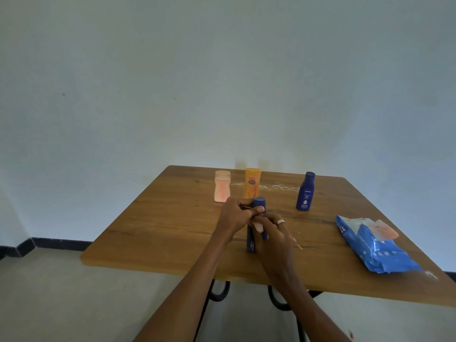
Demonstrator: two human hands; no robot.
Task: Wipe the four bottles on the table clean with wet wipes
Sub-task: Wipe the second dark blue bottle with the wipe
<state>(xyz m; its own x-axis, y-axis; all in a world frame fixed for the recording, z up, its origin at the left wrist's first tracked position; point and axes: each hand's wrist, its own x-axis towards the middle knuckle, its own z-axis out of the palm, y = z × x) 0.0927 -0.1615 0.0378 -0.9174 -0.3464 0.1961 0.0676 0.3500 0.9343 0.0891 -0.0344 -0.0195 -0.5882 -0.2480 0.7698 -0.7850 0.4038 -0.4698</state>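
On the wooden table (153,225), a pink bottle (222,186) stands at the far left, upright, with an orange bottle (252,183) just beside it. In front of them the left hand (238,215) curls around the cap end of a dark blue bottle (252,240), fingers and thumb gripping it. The right hand (274,233) wraps the bottle's middle, pressing a small pale wipe (258,227) against it. Farther right another blue bottle (305,191) stands upright alone. Near the right edge lies a blue wipes pack (375,245), its flap open.
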